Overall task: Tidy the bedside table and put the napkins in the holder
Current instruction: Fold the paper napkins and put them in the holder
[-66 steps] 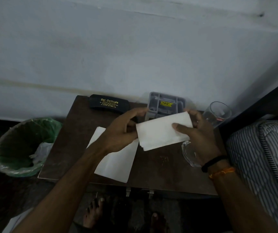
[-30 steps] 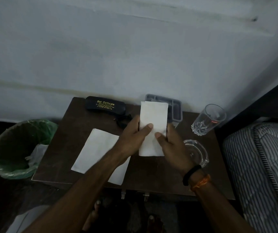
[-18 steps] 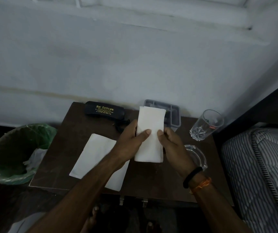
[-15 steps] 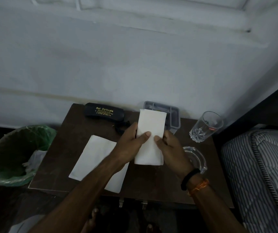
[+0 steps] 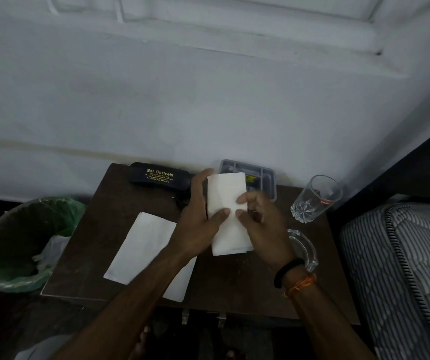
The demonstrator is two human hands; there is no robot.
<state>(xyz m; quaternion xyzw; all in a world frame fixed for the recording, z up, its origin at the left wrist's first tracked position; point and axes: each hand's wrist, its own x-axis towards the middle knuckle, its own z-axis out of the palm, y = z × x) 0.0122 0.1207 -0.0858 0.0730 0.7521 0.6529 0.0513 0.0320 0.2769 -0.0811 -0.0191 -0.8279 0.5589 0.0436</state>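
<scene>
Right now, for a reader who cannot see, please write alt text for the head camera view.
Two bare hands, left hand and right hand, hold a folded white napkin above a dark bedside table. Another napkin lies flat on it, near a black glasses case, grey holder, drinking glass and glass ashtray.

Napkins: two. One folded napkin (image 5: 228,214) near bench centre, one flat napkin (image 5: 148,252) left of it.

Spectacle case (image 5: 160,175): one, black, gold lettering, far left on bench (image 5: 234,289).

Grey compartment tray (image 5: 260,178): one, far centre.

Drinking glass (image 5: 315,198): one, far right.

Glass ashtray (image 5: 305,248): one, right, nearer than glass.

Waste bin (image 5: 8,245): one, green liner, on floor left of bench.

Mattress (image 5: 403,268): one, striped, right edge.

Hands: two, left hand (image 5: 198,224), right hand (image 5: 263,227).

Wristbands: two on right wrist, black wristband (image 5: 285,271), orange thread (image 5: 299,284).
</scene>
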